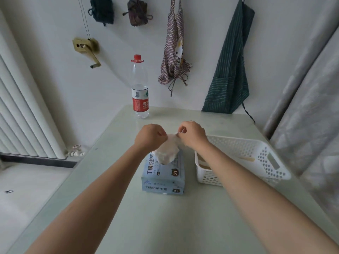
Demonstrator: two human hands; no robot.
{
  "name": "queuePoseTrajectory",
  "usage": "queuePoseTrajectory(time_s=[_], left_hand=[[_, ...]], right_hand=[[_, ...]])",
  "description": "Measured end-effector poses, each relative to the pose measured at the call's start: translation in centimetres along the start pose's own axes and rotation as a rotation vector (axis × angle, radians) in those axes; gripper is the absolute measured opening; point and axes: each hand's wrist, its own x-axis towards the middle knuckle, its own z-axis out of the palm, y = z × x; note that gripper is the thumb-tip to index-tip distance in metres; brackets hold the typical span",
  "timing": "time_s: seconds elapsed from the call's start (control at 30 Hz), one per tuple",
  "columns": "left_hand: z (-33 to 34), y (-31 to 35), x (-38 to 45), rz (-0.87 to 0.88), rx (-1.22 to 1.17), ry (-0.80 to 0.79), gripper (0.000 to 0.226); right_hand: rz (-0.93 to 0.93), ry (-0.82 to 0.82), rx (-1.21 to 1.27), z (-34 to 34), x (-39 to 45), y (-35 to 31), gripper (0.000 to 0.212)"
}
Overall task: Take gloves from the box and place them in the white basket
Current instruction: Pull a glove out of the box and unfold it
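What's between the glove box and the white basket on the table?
In the head view, only a bare strip of table separates the glove box from the white basket.

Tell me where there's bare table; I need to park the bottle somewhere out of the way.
Bare: the near table in front of the glove box, and the left strip beside it. Crowded: box, white basket, both hands mid-table.

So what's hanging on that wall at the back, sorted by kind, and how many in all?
Aprons: 2, checked apron, striped green apron
Small cloth pouches: 2, dark pouch, brown pouch
Hand cranks: 1, brass crank
Total: 5
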Motion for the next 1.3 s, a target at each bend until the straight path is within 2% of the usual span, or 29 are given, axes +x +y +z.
queuePoseTrajectory(time_s=[0.2,0.27,0.37,0.67,0.8,0.9,1.0,1.1,1.2,1.3], left_hand=[[-0.3,0.4,0.0,0.028,-0.112,0.042,0.032],[-0.1,0.5,0.0,0.021,-0.084,0.054,0.026],[0.0,0.4,0.0,0.009,-0.045,0.093,0.013],[-1.3,0.8,-0.1,0.01,-0.126,0.117,0.023],[-2.6,1.2,0.8,-0.05,-0.138,0.172,0.018],[-3.5,1.9,1.4,-0.07,-0.136,0.189,0.017],[-3.9,2.7,1.6,-0.07,-0.105,0.181,0.022],[-3.9,3.6,1.8,-0.099,-0.207,0.178,0.025],[-3.9,4.2,1.6,-0.16,-0.397,0.194,0.027],[-4.0,4.6,1.2,-0.226,-0.555,0.188,0.025]], right_hand=[[-0.052,0.068,0.059,-1.1,0.3,-0.8,0.023],[-0.073,0.072,0.081,-1.4,0.5,-1.1,0.021],[-0.064,0.082,0.121,-1.8,0.5,-1.3,0.006],[-0.052,0.077,0.14,-2.0,0.0,-0.1,0.008],[-0.036,0.141,0.184,-2.5,0.2,0.3,0.009],[-0.058,0.128,0.236,-3.5,-0.3,-0.1,0.003],[-0.074,-0.079,0.383,-4.2,-1.6,-1.3,0.028],[-0.049,-0.27,0.385,-4.1,-2.6,-1.7,0.054],[-0.05,-0.221,0.373,-3.8,-3.0,-1.9,0.059],[-0.053,-0.091,0.429,-4.1,-3.2,-2.1,0.046]])
